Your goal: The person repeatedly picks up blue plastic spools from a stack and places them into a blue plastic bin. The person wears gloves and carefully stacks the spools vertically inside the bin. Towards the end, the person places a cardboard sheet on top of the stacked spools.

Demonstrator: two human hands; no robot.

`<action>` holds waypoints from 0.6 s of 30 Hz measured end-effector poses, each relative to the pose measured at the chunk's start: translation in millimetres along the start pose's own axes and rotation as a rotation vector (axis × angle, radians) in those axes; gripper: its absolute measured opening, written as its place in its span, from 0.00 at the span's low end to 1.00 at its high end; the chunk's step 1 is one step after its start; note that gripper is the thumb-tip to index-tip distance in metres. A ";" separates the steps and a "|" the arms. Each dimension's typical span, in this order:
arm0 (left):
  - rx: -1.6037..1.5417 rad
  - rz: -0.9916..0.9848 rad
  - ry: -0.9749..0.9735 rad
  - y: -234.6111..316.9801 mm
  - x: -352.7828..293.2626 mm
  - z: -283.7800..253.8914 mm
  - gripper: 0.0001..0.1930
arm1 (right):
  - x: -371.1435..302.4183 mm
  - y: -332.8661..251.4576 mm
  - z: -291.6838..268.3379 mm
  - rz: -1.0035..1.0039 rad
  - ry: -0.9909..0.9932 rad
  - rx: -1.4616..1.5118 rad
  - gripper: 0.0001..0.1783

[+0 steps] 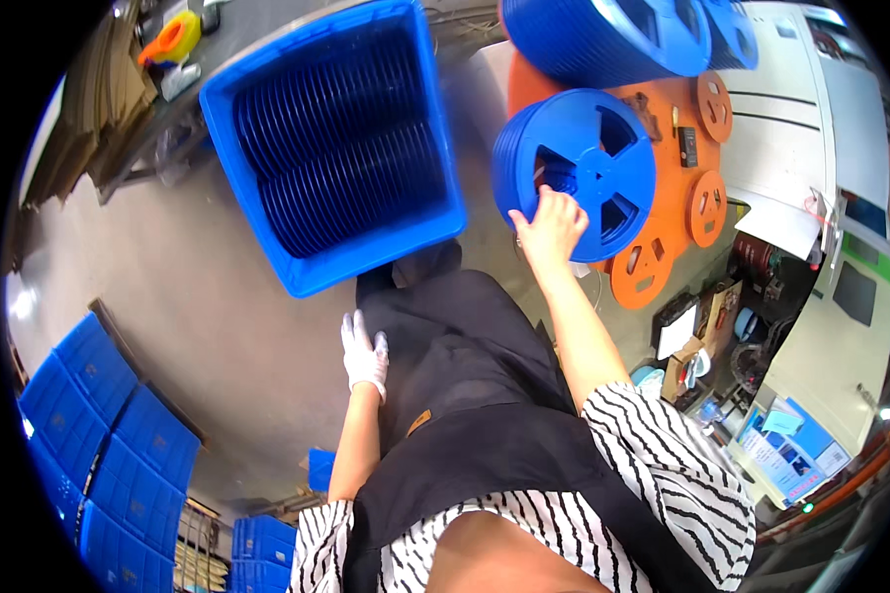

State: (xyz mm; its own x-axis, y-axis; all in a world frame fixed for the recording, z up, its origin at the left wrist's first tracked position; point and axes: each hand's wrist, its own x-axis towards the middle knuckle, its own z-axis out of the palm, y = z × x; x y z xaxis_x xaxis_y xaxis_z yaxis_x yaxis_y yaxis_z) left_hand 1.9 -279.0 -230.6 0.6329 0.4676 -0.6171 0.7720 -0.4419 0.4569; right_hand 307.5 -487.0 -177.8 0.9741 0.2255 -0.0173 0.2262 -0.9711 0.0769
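Observation:
My right hand [551, 229], bare, is at the lower left of a stack of blue plastic reels [623, 173]. Its fingers reach into a cutout of the top reel and the thumb lies at the rim, gripping it. My left hand [365, 358], in a white glove, hangs beside my black apron with its fingers stretched out and nothing in them. Ahead of me on the left, a blue crate [351, 262] holds two rows of dark blue reels [336, 148] standing on edge.
An orange table [667, 212] on the right carries orange discs [707, 208], a small black box [687, 146] and more blue reel stacks [603, 40]. Blue crates [109, 435] are piled at lower left. Flattened cardboard [99, 109] leans at far left. A pale machine cabinet [831, 346] stands at right.

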 end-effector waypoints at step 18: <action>0.076 0.099 0.016 40.8 -42.4 -39.7 0.33 | -16.7 108.1 -145.8 -0.037 0.491 0.190 0.12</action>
State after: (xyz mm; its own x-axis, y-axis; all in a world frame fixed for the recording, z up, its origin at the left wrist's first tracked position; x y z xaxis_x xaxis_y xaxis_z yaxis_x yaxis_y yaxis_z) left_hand 8.9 -286.5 -160.4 0.7069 0.4306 -0.5611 0.6995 -0.5430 0.4646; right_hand 315.6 -584.3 -23.8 0.8609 0.2262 0.4558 0.3010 -0.9486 -0.0978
